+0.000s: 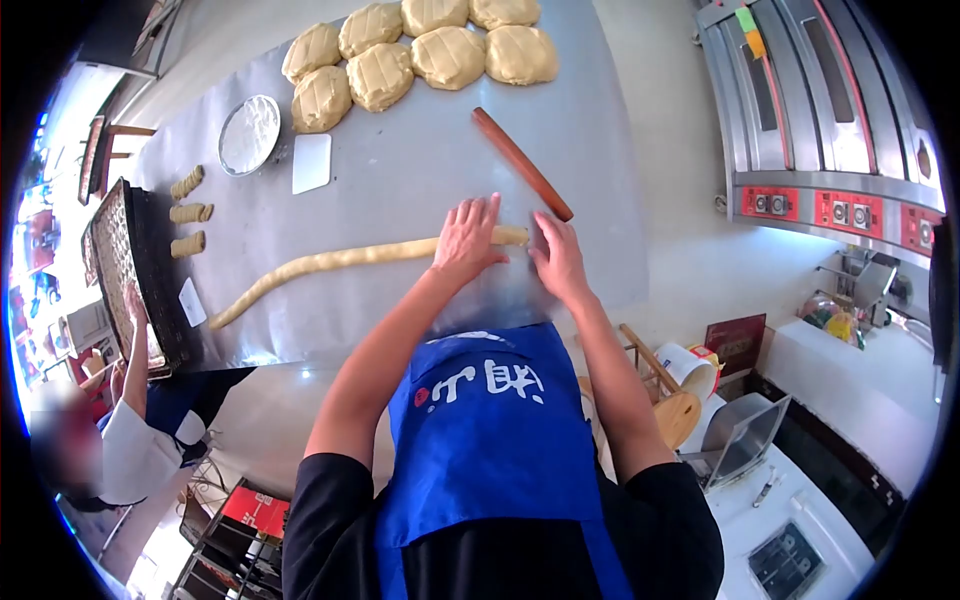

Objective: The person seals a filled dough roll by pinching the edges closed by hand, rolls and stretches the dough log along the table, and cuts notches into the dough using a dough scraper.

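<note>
A long rope of dough [345, 259] lies across the metal table, curving down at its left end. My left hand [468, 242] rests flat on the rope near its right end, fingers stretched out and thumb apart. Just past that end is my right hand [559, 262], open, its fingers extended and holding nothing; whether it touches the dough I cannot tell. Above my right hand a brown wooden rolling pin [522, 164] lies at a slant, its lower end close to the fingertips.
Several large dough lumps [449, 57] sit at the table's [420, 170] far side. Nearby are a bowl of white powder [249, 136], white scrapers [312, 163] and three small dough pieces [190, 213]. A co-worker [140, 450] touches a dark tray [172, 310] at left. Ovens [800, 120] stand right.
</note>
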A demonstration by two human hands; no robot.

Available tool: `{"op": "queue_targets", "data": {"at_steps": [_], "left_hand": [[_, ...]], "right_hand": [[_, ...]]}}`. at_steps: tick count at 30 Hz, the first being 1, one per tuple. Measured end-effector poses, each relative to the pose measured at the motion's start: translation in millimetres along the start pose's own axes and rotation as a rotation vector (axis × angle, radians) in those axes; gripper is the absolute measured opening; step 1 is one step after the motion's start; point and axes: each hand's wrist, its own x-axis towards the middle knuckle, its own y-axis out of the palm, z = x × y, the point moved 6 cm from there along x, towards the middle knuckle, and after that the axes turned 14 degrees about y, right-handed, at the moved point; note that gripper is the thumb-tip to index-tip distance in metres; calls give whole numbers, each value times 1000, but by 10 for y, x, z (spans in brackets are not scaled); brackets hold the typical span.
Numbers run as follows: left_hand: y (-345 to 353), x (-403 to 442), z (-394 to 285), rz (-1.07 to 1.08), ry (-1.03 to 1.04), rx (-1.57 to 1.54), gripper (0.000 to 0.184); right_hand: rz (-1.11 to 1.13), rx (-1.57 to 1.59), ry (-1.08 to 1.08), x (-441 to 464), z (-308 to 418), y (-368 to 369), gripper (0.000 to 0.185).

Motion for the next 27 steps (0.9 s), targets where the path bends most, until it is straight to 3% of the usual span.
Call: {"op": "queue_targets", "data": {"at_steps": [1, 2, 3, 6, 10, 13, 15, 17, 19, 20, 21, 24, 27], "left_hand": [[-30, -84, 44, -50, 14, 93, 128], [58, -158, 101, 53, -33, 100, 116], [134, -238, 133, 54, -42, 105, 116], [246, -382, 71, 117, 54, 262, 91], [269, -433, 32, 95, 94, 284, 85], [280, -433, 93, 201, 101, 216, 82], [236, -384, 157, 121, 28, 182, 80], [239, -414, 186, 38, -56, 152, 79], [292, -515, 147, -25, 6, 295, 80], [333, -564, 137, -35, 14, 332, 80], [301, -610, 124, -35, -2, 343, 80], [254, -655, 191, -60, -11, 0, 76], [-98, -603, 395, -161, -159, 107, 74]], "right_hand": [[2, 5, 1, 17, 32, -2, 53], [63, -43, -81, 57, 110, 44, 55], [128, -90, -167, 73, 175, 108, 57], [261, -121, -153, 68, -6, 395, 61], [350, -178, -93, 170, 76, 394, 58], [227, -203, -186, 163, 308, 282, 50], [185, -303, -394, 133, 312, 382, 39], [220, -325, -398, 118, 165, 515, 32], [315, -352, -276, 85, 137, 579, 26], [411, -410, -197, 72, 114, 588, 38], [418, -401, -213, 33, 201, 559, 38], [300, -414, -262, 34, 367, 540, 76], [219, -406, -274, 208, 517, 740, 77]]}}
